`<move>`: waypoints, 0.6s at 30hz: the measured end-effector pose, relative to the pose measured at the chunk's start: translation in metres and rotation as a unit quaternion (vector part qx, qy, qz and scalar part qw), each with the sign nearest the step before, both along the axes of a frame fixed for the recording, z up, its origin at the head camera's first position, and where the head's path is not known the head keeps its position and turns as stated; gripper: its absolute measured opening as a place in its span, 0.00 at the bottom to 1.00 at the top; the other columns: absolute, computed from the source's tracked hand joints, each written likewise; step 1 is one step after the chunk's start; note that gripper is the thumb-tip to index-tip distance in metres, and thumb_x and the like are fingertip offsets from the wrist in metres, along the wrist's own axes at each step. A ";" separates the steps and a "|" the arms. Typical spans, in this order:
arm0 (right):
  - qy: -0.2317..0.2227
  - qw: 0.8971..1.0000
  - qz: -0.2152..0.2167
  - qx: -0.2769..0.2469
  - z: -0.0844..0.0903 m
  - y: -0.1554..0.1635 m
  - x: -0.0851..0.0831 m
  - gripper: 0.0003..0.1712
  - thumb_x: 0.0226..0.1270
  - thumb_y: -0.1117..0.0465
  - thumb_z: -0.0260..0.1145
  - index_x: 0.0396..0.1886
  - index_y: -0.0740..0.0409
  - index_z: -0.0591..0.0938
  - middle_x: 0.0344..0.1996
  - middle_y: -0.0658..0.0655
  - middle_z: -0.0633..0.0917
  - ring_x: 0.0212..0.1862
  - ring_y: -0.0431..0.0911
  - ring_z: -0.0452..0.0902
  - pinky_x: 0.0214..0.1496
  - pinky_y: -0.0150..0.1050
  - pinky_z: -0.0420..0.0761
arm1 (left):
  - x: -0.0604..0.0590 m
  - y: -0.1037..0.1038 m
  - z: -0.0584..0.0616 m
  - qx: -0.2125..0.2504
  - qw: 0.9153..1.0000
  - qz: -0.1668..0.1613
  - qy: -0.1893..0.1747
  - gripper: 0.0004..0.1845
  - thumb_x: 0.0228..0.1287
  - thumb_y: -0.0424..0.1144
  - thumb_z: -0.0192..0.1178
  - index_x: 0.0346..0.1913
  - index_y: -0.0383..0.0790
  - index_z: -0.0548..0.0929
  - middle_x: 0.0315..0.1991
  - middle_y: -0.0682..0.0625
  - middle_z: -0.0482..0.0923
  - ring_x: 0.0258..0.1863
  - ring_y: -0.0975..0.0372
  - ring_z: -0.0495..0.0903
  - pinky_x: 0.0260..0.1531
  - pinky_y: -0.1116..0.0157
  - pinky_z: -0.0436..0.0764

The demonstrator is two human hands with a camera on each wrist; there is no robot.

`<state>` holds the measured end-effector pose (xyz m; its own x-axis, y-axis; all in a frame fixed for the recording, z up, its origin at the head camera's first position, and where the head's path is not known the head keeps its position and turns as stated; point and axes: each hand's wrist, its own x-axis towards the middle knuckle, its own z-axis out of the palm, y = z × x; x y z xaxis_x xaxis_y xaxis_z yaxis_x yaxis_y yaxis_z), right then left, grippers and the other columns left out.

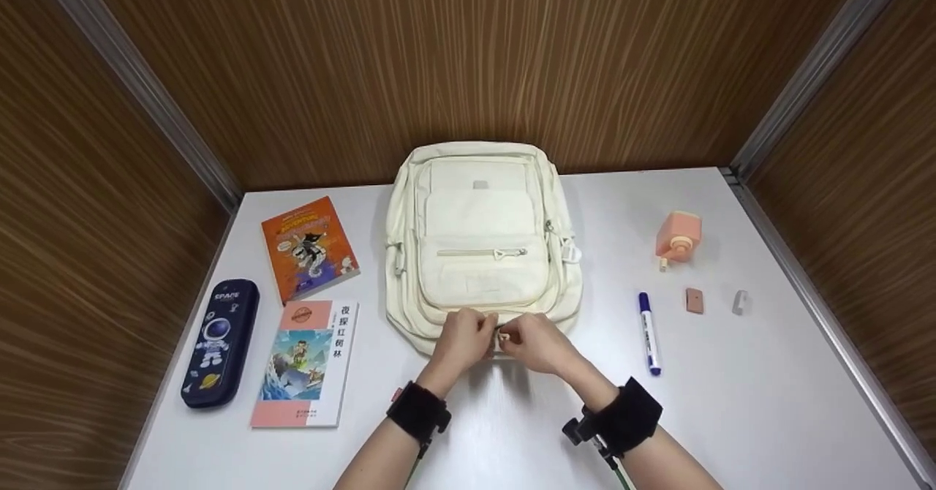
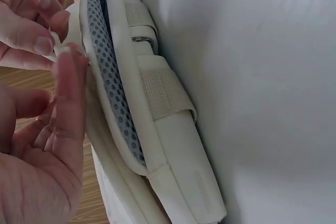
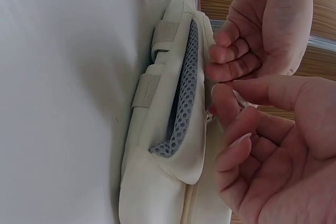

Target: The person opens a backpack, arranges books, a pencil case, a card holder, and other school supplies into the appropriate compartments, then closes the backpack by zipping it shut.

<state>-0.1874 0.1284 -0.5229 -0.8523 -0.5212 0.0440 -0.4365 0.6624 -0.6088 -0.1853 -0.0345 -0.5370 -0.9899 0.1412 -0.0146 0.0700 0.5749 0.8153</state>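
A cream backpack [image 1: 479,212] lies front side up on the white table. At its near edge, my right hand [image 1: 540,344] pinches a small cream zipper pull [image 1: 504,336] between thumb and forefinger. The left hand [image 1: 464,336] is right beside it, fingers curled at the backpack's edge. In the left wrist view, the left forefinger reaches up close to the zipper pull [image 2: 58,43], which the right hand [image 2: 26,35] holds. In the right wrist view, the left hand [image 3: 268,30] has bent fingers against the bag, above the right hand [image 3: 283,156]. Grey mesh padding [image 3: 184,98] shows below the hands.
Left of the backpack lie an orange book [image 1: 311,245], a pink-and-white book [image 1: 303,366] and a dark blue pencil case [image 1: 219,344]. To the right are a marker [image 1: 649,335], a pink pencil sharpener [image 1: 678,238], a brownish eraser [image 1: 695,301] and a small grey item [image 1: 740,302]. Wood-grain panels [image 1: 468,58] surround the table.
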 end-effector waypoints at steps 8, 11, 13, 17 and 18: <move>-0.029 0.997 0.069 -0.027 -0.003 0.007 -0.003 0.09 0.63 0.71 0.65 0.38 0.58 0.88 0.30 0.53 0.87 0.32 0.42 0.80 0.37 0.40 0.78 | -0.003 -0.001 0.001 0.012 0.998 -0.002 -0.062 0.19 0.68 0.43 0.62 0.19 0.39 0.85 0.12 0.53 0.78 0.12 0.65 0.77 0.13 0.70 0.74; -0.074 0.992 0.104 -0.020 0.000 0.013 -0.005 0.10 0.66 0.71 0.61 0.42 0.61 0.86 0.29 0.57 0.85 0.27 0.39 0.77 0.31 0.37 0.77 | -0.004 -0.003 0.002 0.049 0.994 -0.007 -0.095 0.14 0.66 0.39 0.65 0.24 0.35 0.85 0.15 0.50 0.80 0.14 0.63 0.80 0.17 0.65 0.81; -0.098 0.988 0.118 -0.012 0.003 0.016 -0.006 0.09 0.67 0.71 0.60 0.43 0.63 0.85 0.26 0.59 0.84 0.23 0.37 0.74 0.27 0.34 0.75 | -0.004 -0.004 0.002 0.070 0.991 -0.011 -0.113 0.11 0.65 0.36 0.66 0.27 0.32 0.86 0.17 0.49 0.81 0.15 0.62 0.82 0.21 0.61 0.83; -0.095 0.988 0.121 -0.004 0.007 0.021 -0.010 0.10 0.66 0.72 0.61 0.41 0.62 0.86 0.23 0.58 0.84 0.22 0.36 0.72 0.25 0.33 0.72 | -0.003 -0.005 0.001 0.070 0.991 -0.030 -0.109 0.06 0.60 0.31 0.68 0.27 0.32 0.86 0.18 0.48 0.82 0.16 0.62 0.82 0.21 0.64 0.83; -0.093 0.989 0.114 -0.002 0.008 0.022 -0.011 0.10 0.65 0.72 0.61 0.41 0.63 0.87 0.23 0.58 0.84 0.22 0.36 0.72 0.25 0.33 0.73 | -0.002 -0.005 0.001 0.059 0.993 -0.034 -0.098 0.06 0.59 0.30 0.68 0.26 0.33 0.87 0.17 0.50 0.82 0.15 0.63 0.81 0.20 0.66 0.82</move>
